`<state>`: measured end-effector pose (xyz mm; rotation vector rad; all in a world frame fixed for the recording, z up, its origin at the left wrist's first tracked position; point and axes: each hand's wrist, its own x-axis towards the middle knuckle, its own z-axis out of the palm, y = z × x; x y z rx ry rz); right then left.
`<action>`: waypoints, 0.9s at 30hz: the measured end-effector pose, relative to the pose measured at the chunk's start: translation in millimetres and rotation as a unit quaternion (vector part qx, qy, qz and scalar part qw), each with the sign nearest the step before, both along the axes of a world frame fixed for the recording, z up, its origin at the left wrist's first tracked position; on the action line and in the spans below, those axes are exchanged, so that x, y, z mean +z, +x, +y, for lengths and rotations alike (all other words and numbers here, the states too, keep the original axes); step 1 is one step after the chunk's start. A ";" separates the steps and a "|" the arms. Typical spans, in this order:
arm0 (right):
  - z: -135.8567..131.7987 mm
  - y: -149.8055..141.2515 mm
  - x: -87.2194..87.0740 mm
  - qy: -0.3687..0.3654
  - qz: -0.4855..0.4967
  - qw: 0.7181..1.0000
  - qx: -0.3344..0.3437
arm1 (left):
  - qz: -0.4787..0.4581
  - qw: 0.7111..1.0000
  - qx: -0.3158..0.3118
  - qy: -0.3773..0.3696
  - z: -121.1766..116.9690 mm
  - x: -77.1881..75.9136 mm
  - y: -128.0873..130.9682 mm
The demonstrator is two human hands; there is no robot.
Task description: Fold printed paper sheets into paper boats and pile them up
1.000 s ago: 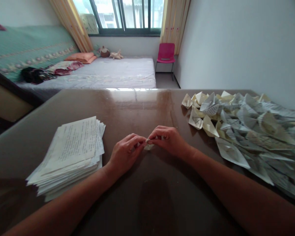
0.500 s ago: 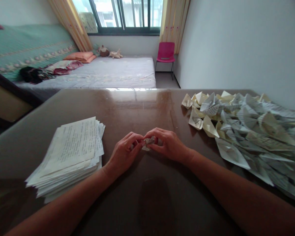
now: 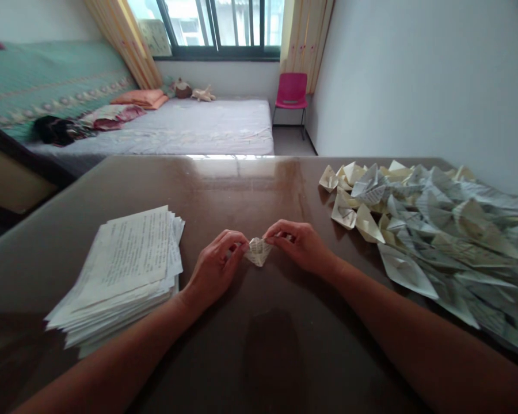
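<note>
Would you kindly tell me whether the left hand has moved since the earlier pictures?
Yes: judged against the unmoved stack of paper, the left hand has shifted slightly left, toward it.

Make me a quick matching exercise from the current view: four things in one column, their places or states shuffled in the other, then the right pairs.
1. Stack of sheets
2. Paper boats
3. Small folded paper
4. Chair

A. Pink, beyond the table
B. Held between left hand and right hand
C. Heaped on the right side
D. Lying on the left side

Pairs: 1-D, 2-C, 3-B, 4-A
</note>
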<state>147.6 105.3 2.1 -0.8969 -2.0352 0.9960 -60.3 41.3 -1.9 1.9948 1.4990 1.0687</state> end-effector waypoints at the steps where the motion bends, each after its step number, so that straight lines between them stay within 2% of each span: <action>1: 1.9 0.6 -0.9 -0.023 0.018 1.000 -0.005 | -0.018 1.000 0.009 -0.010 0.8 -0.2 -0.8; 6: 15.1 5.5 -7.2 -0.150 0.140 0.978 -0.032 | -0.085 0.994 0.049 -0.052 9.3 -4.0 -7.5; 10: 22.7 9.4 -11.7 -0.214 0.195 0.956 -0.052 | -0.117 0.989 0.025 -0.082 14.2 -7.9 -10.6; 12: 22.8 9.7 -12.7 -0.204 0.184 0.961 -0.036 | -0.107 0.991 0.012 -0.083 13.5 -8.3 -10.2; 14: 21.1 8.9 -13.1 -0.180 0.163 0.970 -0.017 | -0.072 0.996 0.001 -0.053 11.2 -7.6 -9.0; 17: 17.0 6.5 -12.8 -0.155 0.145 0.977 0.002 | 0.023 0.999 -0.047 0.013 7.4 -5.4 -6.6; 20: 13.3 4.2 -12.6 -0.143 0.143 0.979 0.019 | 0.098 0.991 -0.080 0.036 6.3 -5.1 -5.4; 23: 11.1 2.4 -12.2 -0.152 0.151 0.976 0.036 | 0.102 0.992 -0.072 0.035 9.0 -7.6 -6.2; 27: 12.4 2.5 -12.6 -0.188 0.189 0.963 0.040 | 0.054 0.998 -0.028 0.036 15.3 -10.5 -10.1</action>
